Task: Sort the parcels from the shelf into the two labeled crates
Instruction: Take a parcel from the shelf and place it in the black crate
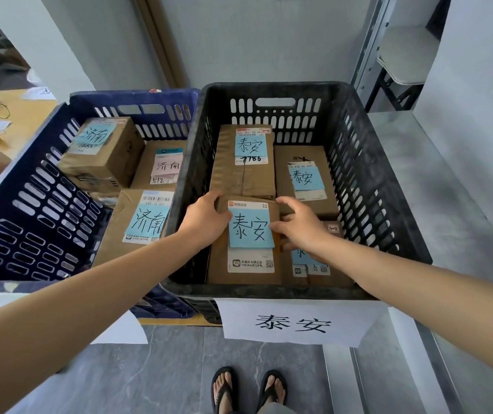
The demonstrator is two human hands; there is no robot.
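Left grip point(206, 222) and right grip point(299, 230) clasp one parcel point(246, 274) among three others in the black crate point(382, 204); blue crate point(15, 204) left of it holds three.

A white paper sign point(293, 322) on the near wall of the black crate point(388, 189) read 泰安. Inside, blue notes reading 泰安 sat on the near-left parcel point(218, 264), the far-left parcel point(239, 177) above a handwritten 1786, and the far-right parcel point(314, 153). In the blue crate point(15, 204) to the left, blue notes reading 济南 marked the far box point(110, 156) and the near parcel point(116, 234). A pink note on the middle parcel point(146, 162) read 济南 above 512.
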